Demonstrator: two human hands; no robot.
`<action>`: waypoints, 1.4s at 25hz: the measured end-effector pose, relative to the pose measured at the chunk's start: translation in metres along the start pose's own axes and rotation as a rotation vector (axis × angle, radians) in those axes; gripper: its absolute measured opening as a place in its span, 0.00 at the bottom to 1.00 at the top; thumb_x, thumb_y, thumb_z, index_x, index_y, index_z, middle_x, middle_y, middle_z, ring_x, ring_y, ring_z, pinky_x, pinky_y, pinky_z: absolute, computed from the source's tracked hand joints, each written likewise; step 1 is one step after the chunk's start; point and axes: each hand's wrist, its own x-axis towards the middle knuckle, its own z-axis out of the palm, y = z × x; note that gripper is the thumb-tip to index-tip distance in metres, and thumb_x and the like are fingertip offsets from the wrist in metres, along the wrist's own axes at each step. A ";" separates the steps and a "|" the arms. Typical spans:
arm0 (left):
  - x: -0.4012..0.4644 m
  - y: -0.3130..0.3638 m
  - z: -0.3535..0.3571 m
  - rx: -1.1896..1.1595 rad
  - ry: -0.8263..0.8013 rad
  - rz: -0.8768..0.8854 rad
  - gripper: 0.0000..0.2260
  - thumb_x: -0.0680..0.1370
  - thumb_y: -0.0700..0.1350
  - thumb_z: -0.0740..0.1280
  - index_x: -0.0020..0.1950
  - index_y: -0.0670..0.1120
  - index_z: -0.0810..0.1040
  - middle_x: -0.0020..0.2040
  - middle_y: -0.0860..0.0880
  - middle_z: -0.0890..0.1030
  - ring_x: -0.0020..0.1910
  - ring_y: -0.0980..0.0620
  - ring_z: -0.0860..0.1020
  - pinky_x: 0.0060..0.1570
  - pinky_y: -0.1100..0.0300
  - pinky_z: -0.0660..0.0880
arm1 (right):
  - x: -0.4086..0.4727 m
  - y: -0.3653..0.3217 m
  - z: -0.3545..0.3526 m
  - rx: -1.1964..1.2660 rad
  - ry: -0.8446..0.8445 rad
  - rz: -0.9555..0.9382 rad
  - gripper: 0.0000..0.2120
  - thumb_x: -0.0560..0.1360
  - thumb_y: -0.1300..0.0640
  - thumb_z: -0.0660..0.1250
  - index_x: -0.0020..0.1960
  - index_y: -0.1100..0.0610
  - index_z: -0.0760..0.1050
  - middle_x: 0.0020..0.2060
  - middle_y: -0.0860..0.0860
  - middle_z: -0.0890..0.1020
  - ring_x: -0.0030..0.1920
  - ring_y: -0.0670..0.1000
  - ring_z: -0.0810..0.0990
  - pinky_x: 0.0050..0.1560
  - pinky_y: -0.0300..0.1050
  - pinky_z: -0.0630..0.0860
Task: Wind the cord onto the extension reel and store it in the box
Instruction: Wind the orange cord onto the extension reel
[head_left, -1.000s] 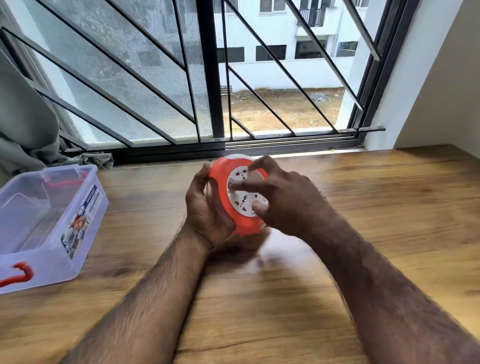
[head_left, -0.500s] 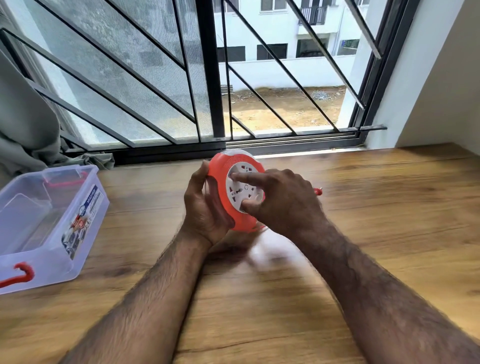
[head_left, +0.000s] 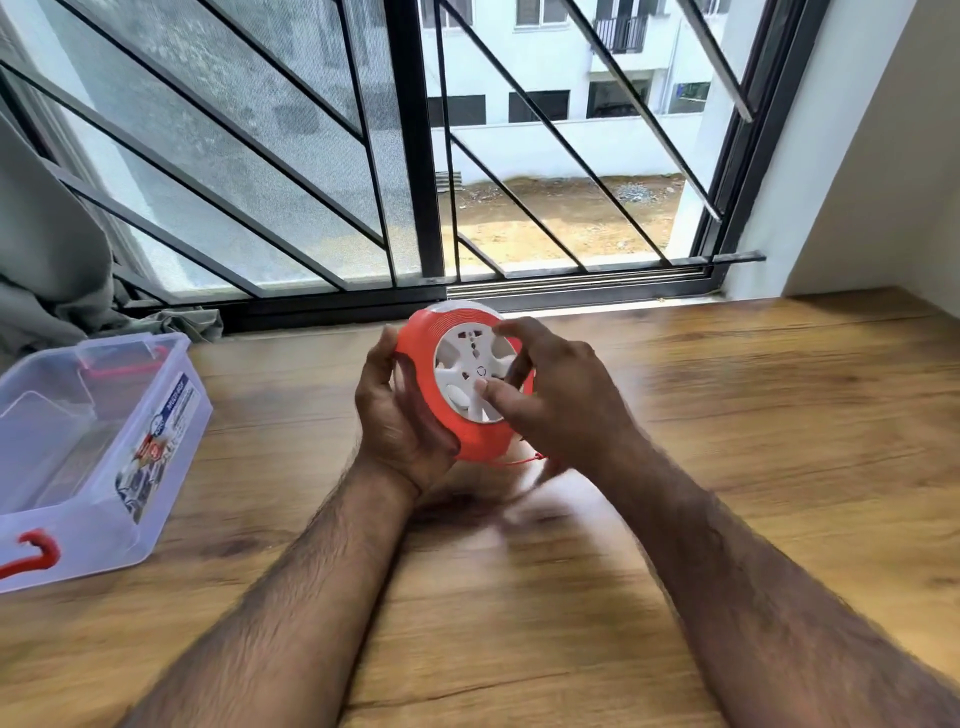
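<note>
A round orange extension reel (head_left: 431, 338) with a white socket face stands on edge above the wooden table (head_left: 753, 415). My left hand (head_left: 395, 421) cups its left and lower rim. My right hand (head_left: 556, 395) rests its fingertips on the white face, thumb near the hub. A short piece of thin red cord (head_left: 524, 460) hangs out under the reel's lower right edge; the cord's far end is hidden behind my right hand. The clear plastic box (head_left: 171, 415) with red latches sits open at the left, apart from both hands.
A barred window (head_left: 415, 156) runs along the far edge of the table. A grey curtain (head_left: 47, 270) hangs at the far left behind the box. A white wall (head_left: 883, 156) closes the right side.
My right hand's fingers have shifted around the white face, which has turned. A red bit seen at the right of my hand half a second ago is gone; cord now shows below the reel.
</note>
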 end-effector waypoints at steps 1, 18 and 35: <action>0.000 0.001 -0.001 -0.017 0.004 0.002 0.37 0.83 0.67 0.54 0.77 0.37 0.74 0.70 0.34 0.78 0.68 0.34 0.78 0.69 0.39 0.74 | 0.000 0.003 -0.001 -0.126 -0.038 -0.135 0.26 0.75 0.50 0.73 0.72 0.42 0.71 0.54 0.47 0.81 0.44 0.54 0.82 0.47 0.53 0.81; -0.006 0.000 0.009 0.105 0.004 0.008 0.35 0.81 0.66 0.57 0.74 0.39 0.78 0.66 0.36 0.83 0.65 0.37 0.82 0.65 0.43 0.80 | -0.004 -0.010 0.007 0.080 0.112 0.169 0.28 0.59 0.33 0.79 0.58 0.37 0.84 0.39 0.41 0.85 0.42 0.43 0.85 0.47 0.49 0.84; -0.010 -0.006 0.024 0.270 -0.013 0.123 0.36 0.79 0.66 0.64 0.74 0.40 0.78 0.68 0.35 0.82 0.67 0.36 0.82 0.62 0.41 0.80 | 0.002 -0.006 0.010 0.553 0.112 0.448 0.26 0.63 0.40 0.84 0.57 0.49 0.85 0.52 0.52 0.88 0.43 0.51 0.88 0.37 0.44 0.83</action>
